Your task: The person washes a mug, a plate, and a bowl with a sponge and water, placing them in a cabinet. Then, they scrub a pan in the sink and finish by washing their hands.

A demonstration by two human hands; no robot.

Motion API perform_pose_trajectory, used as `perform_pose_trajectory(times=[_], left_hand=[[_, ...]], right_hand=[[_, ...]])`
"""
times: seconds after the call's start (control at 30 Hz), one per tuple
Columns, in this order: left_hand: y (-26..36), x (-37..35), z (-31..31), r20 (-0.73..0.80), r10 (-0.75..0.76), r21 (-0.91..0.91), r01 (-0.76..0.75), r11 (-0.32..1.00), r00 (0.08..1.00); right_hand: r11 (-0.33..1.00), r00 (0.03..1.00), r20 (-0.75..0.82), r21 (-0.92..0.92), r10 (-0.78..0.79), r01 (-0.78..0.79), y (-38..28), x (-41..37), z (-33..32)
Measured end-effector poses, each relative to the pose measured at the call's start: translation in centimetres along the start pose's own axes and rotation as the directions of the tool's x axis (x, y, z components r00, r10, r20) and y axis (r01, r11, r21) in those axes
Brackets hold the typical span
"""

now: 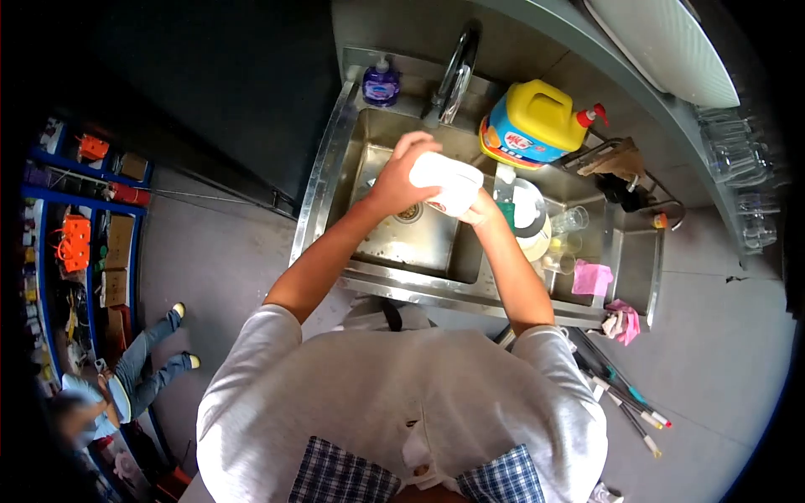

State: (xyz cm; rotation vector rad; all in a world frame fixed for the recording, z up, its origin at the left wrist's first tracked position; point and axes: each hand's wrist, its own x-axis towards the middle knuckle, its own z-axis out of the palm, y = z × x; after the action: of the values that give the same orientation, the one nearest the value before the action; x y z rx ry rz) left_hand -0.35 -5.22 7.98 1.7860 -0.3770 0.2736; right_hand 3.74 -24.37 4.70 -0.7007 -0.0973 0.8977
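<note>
L hand (pixel 401 174) grip closed over white bowl (pixel 450 183) | R hand (pixel 482 208) grip clasped its other side | bowl was above sink (pixel 323 176) basin, toward back edge by tap (pixel 457 71) | judged: best w/ bowl low over basin, firm 2-hand hold, likely slippery.

free: sink basin (pixel 379 245) left half | blocked: faucet (pixel 457 74) behind, dishes (pixel 530 220) and jug (pixel 537 126) right

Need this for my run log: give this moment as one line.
left hand: grips bowl | right hand: grips bowl | bowl: held above sink | glasses: right of bowl
</note>
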Motion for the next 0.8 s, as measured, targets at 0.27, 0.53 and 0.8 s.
perform_pose_trajectory(times=[0.27, 0.53, 0.8], left_hand=[[0.5, -0.4, -0.1, 0.275, -0.792, -0.524, 0.776, 0.351, 0.544], [-1.3, -0.9, 0.8, -0.05, -0.207, -0.251, 0.188, 0.949, 0.977], [0.2, 1.2, 3.7, -0.251, -0.734, -0.699, 0.406, 0.589, 0.631]], right_hand=[[0.82, 0.988, -0.085, -0.57, -0.13, 0.059, 0.5, -0.2, 1.3], [1.0, 0.999, -0.046, 0.0, 0.004, -0.004, 0.2, -0.7, -0.9], [0.912, 0.949, -0.193, -0.377, -0.25, 0.163, 1.2, 1.0, 1.0]])
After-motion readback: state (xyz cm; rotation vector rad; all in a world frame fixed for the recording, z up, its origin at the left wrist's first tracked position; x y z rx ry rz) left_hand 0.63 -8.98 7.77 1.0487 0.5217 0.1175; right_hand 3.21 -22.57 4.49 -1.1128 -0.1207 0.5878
